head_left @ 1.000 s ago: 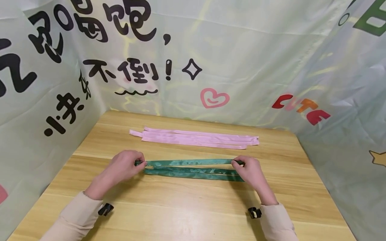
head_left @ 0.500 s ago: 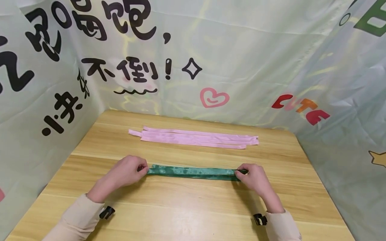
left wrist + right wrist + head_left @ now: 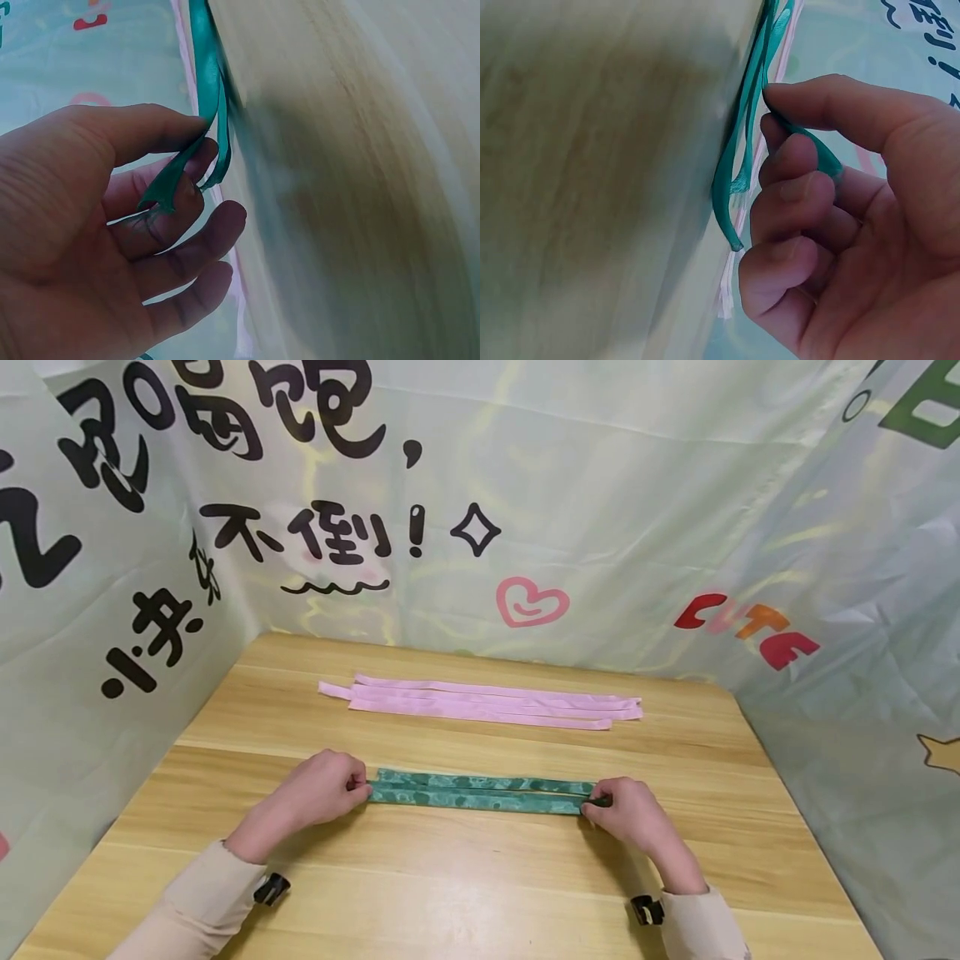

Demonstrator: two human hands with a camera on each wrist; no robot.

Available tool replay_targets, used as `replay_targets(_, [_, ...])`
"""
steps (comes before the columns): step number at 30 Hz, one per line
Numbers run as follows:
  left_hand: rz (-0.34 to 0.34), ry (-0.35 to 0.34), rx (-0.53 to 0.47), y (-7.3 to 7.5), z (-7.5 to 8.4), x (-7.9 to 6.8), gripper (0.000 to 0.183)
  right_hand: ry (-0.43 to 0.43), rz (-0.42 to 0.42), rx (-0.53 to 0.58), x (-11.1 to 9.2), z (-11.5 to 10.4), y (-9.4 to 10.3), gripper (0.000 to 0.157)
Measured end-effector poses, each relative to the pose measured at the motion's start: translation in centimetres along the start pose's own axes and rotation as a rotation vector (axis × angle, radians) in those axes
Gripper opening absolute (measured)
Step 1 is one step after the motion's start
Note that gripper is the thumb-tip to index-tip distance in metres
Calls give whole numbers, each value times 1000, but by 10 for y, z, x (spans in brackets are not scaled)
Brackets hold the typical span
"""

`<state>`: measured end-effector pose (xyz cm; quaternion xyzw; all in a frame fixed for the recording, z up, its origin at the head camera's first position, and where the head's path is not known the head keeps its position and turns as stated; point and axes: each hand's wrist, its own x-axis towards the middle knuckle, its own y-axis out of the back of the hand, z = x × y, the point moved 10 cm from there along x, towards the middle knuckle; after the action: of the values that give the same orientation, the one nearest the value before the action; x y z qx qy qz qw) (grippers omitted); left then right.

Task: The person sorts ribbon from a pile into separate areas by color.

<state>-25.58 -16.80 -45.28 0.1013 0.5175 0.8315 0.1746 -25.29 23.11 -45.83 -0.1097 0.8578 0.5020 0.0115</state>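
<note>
Green satin ribbon (image 3: 480, 799) lies in several parallel strips across the middle of the table. At its left end my left hand (image 3: 324, 787) pinches a strip between thumb and forefinger; the left wrist view shows the frayed ribbon end (image 3: 169, 184) hanging over the fingers. My right hand (image 3: 630, 814) pinches the same front strip near its right end, with the tip of the ribbon (image 3: 821, 154) tucked in over the curled fingers. Other green ribbon ends (image 3: 724, 214) hang free beside the right fingers. The front strip is held straight between both hands.
Behind the green ribbon, pink ribbon strips (image 3: 480, 702) lie side by side on the wooden table (image 3: 465, 885). Printed cloth walls (image 3: 622, 527) enclose the table at the back and both sides. A small black device (image 3: 272, 888) sits at the left cuff.
Both hands have moved toward the front edge with the pinched green strip. It has come from behind the other green strips, over them, to lie in front. The pink ribbon stays put.
</note>
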Motion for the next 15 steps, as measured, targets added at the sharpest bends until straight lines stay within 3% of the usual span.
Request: replay_targets(15, [-11, -11, 22, -3, 7, 2, 38, -16, -3, -71, 0, 6, -1, 23])
